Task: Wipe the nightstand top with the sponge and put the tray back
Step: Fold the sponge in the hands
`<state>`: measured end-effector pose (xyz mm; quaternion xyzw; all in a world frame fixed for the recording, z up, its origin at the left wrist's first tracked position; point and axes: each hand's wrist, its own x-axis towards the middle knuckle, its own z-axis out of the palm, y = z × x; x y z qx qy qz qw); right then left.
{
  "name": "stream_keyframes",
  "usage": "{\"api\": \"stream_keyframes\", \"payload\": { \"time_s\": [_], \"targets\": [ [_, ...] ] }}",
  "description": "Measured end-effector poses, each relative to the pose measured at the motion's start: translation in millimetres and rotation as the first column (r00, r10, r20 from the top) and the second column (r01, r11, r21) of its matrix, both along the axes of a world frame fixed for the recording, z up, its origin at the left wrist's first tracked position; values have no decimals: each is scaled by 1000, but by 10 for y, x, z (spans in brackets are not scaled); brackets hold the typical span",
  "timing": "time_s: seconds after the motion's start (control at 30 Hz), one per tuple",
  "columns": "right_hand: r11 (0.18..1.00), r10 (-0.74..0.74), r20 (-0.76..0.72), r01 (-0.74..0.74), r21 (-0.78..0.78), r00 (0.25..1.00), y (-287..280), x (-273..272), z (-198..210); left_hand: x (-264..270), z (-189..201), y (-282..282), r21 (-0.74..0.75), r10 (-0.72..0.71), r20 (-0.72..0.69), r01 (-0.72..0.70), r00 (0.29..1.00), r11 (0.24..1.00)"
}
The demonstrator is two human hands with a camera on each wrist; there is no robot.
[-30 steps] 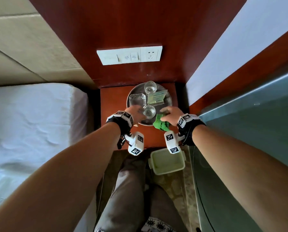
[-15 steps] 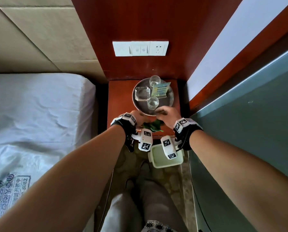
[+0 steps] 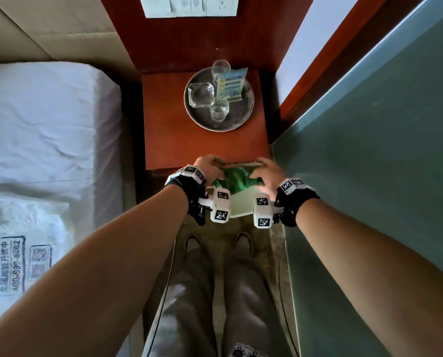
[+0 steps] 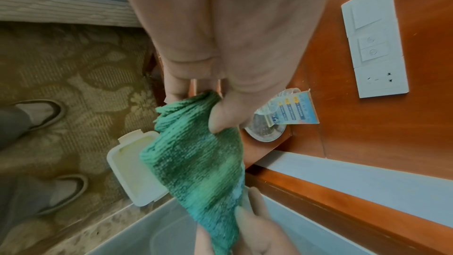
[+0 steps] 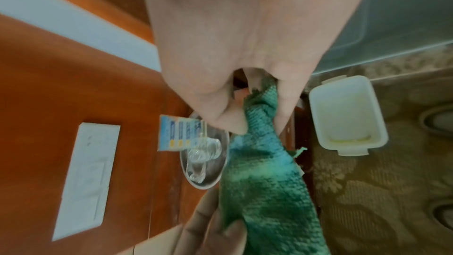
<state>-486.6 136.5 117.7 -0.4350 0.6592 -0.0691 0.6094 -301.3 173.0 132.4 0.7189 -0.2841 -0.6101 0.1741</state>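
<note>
A green knitted sponge cloth (image 3: 234, 177) is stretched between both hands just past the front edge of the red-brown nightstand (image 3: 169, 130). My left hand (image 3: 209, 167) pinches one end of the cloth (image 4: 201, 158) between thumb and fingers. My right hand (image 3: 266, 173) grips the other end (image 5: 264, 181) the same way. The round metal tray (image 3: 194, 119) sits at the back right of the nightstand top. It carries two glasses, a glass ashtray (image 3: 201, 95) and a blue card (image 3: 232, 85). Neither hand touches the tray.
An open white plastic container (image 3: 241, 202) stands on the patterned carpet under the hands, by my feet. A bed with white sheets (image 3: 47, 124) lies on the left, a grey-green panel (image 3: 370, 176) on the right. A switch plate (image 3: 189, 6) hangs on the wooden wall behind.
Both hands have left the tray's front rim and drawn back toward me with the sponge cloth, which is now held between them off the nightstand's front edge. The tray stays put.
</note>
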Motion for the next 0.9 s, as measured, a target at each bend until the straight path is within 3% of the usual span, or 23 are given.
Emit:
{"api": "stream_keyframes", "payload": {
  "time_s": [0.1,0.2,0.33,0.5,0.63,0.73,0.8,0.9],
  "targets": [
    [991,-119,76,114,68,990,43,-300,-280,-178,-235,20,17,-10,-30,11,999,1000],
    [980,-161,167,137,145,973,33,-553,-702,-358,-599,-8,36,2,-54,0,999,999],
    [926,-315,109,279,255,943,41,-727,-1216,-603,-1339,20,158,70,9,-71,997,985],
    [977,-97,-11,97,188,995,77,-1029,-2114,-853,-2186,108,301,-51,120,13,991,953],
    [976,117,-52,-106,188,992,75,-1259,-2818,-1026,-2878,112,333,-24,120,-18,992,943],
    [980,168,-123,-152,127,978,85,-1309,-3319,-1160,-3381,77,346,2,110,-40,994,937],
    [988,58,-135,-38,147,989,75,-1311,-3659,-1244,-3748,55,343,44,96,-75,994,936],
    [987,97,-126,-80,137,987,51,-1359,-3998,-1355,-4216,27,334,52,89,-79,995,939]
  ]
}}
